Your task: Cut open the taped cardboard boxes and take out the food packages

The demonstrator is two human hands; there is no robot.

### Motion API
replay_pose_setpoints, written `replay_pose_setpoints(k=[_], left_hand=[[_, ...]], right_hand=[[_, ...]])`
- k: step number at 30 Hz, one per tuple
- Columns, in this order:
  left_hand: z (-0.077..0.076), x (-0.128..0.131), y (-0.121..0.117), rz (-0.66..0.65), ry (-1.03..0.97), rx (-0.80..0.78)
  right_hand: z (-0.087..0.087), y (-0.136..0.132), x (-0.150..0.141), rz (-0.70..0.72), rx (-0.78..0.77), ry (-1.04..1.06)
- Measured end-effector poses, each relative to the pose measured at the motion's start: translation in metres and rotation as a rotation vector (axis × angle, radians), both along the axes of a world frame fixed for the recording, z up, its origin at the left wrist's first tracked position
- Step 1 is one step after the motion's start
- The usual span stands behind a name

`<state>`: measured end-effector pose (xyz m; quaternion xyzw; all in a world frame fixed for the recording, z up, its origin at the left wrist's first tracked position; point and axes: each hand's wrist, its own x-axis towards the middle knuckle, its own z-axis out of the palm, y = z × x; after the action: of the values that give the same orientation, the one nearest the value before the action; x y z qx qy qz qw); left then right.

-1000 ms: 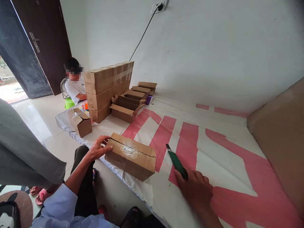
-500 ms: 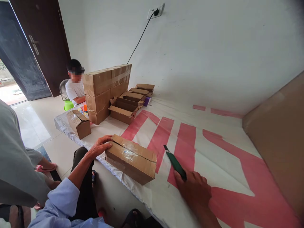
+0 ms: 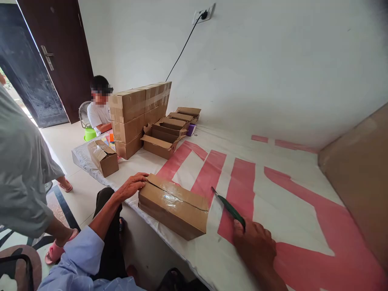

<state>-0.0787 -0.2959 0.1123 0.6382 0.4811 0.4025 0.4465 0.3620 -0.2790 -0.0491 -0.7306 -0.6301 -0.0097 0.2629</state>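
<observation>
A cardboard box lies near the front edge of the table, its top flaps meeting at a seam with clear tape across the middle. My left hand grips the far left end of this box, fingers over its top corner. To the right of the box, my right hand is closed around a green utility knife. The knife's blade end points up and left, apart from the box. Most of my right fingers are hidden behind the back of the hand.
A smaller box sits at the left table edge, beside stacked taped boxes. Several open boxes stand behind. One person sits beyond the stack; another person stands at left. A large brown panel rises at right.
The knife has turned so that its narrow edge faces me. My left hand keeps its hold on the box. The person at left has stepped, showing more of the legs, and my view has shifted slightly.
</observation>
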Motion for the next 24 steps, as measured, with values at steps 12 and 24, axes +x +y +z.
replay_pose_setpoints(k=[12,24], left_hand=[[0.006,-0.014,0.014,-0.154,-0.036,-0.122],[0.001,-0.009,0.014,-0.115,-0.028,-0.084]], right_hand=[[0.045,-0.017,-0.020,-0.099,-0.171,1.414],[0.109,-0.042,-0.043,0.301,-0.386,1.847]])
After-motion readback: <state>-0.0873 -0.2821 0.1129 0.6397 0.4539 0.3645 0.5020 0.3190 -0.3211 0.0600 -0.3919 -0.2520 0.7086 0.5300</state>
